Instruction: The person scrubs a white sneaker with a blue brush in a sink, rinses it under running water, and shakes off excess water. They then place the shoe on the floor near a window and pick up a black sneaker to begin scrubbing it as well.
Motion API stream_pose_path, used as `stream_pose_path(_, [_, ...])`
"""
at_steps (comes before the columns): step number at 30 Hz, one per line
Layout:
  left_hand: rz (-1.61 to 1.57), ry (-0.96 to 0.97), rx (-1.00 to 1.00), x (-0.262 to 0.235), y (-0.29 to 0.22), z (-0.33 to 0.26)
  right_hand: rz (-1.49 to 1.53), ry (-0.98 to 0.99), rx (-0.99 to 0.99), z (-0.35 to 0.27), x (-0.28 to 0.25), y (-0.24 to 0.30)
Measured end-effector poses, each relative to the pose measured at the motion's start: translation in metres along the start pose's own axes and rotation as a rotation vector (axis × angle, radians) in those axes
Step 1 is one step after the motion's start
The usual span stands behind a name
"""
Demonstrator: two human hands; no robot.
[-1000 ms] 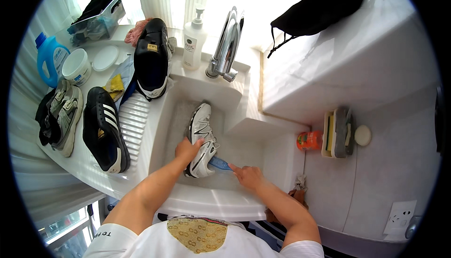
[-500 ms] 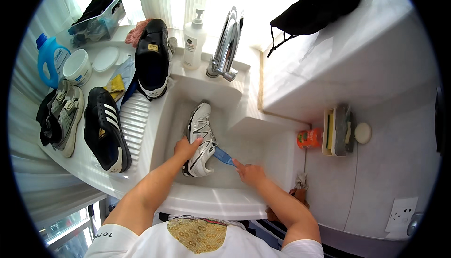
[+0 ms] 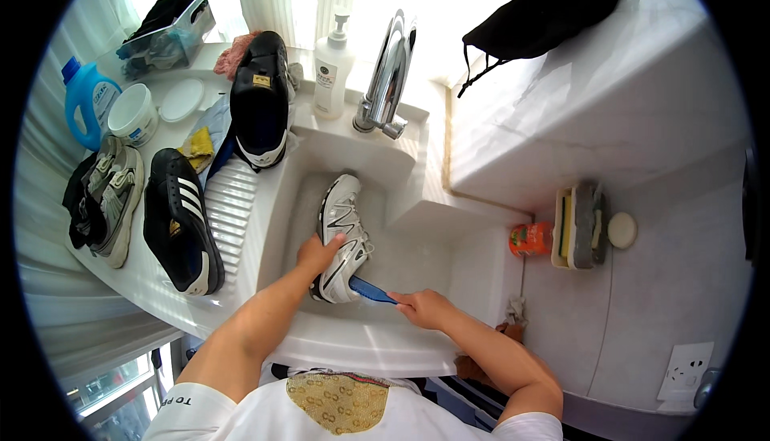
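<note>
A white and grey sneaker point(image 3: 343, 220) with dark trim lies in the white sink point(image 3: 277, 260), its toe pointing away from me. My left hand point(image 3: 320, 255) is closed around its ankle part, thumb on the upper and fingers hidden behind the shoe's left side. In my right hand point(image 3: 427, 308) is the handle of a blue brush point(image 3: 371, 290). The brush's far end meets the sneaker's heel on the right side; its bristles are out of sight.
Left of the sink, two black sneakers point(image 3: 184, 220) and a grey pair point(image 3: 117, 192) stand on the ridged counter, near a blue detergent bottle point(image 3: 90, 102) and white tub point(image 3: 132, 113). A chrome faucet point(image 3: 387, 72) and pump bottle point(image 3: 331, 72) are behind. A sponge holder point(image 3: 571, 228) hangs right.
My right hand has brought the brush nearer to me, from the sneaker's side to its heel. The left hand and the sneaker have stayed almost in place.
</note>
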State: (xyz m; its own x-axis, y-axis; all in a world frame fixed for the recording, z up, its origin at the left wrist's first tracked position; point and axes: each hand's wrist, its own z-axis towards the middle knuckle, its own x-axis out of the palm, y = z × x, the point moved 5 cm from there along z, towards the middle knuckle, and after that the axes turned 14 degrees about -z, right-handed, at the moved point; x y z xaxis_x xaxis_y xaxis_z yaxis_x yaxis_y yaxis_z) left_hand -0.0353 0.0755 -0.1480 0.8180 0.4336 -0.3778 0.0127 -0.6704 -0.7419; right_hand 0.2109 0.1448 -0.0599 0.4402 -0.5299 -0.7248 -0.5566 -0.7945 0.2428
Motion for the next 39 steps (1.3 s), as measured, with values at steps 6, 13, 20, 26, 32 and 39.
stream_pose_path(6, [-0.030, -0.008, -0.002, 0.000, 0.006, 0.009, 0.187, -0.338, 0.224, 0.049, 0.020, 0.016])
stream_pose_path(13, [-0.001, 0.004, -0.009, 0.001, 0.008, 0.010, 0.406, -0.163, 0.087, 0.024, 0.016, 0.025])
stream_pose_path(20, [0.006, 0.004, -0.023, -0.006, 0.005, 0.005, 0.683, -0.336, 0.260, 0.055, 0.029, 0.027])
stream_pose_path(26, [-0.052, 0.012, 0.014, 0.003, 0.006, 0.012, 0.638, -0.410, 0.280, 0.069, 0.032, 0.038])
stream_pose_path(32, [-0.132, -0.022, 0.030, 0.001, 0.021, 0.019, 0.763, -0.520, 0.248, 0.082, -0.001, 0.046])
stream_pose_path(39, [-0.092, -0.020, 0.041, 0.008, 0.009, 0.016, 0.278, -0.437, 0.319, 0.087, 0.024, 0.038])
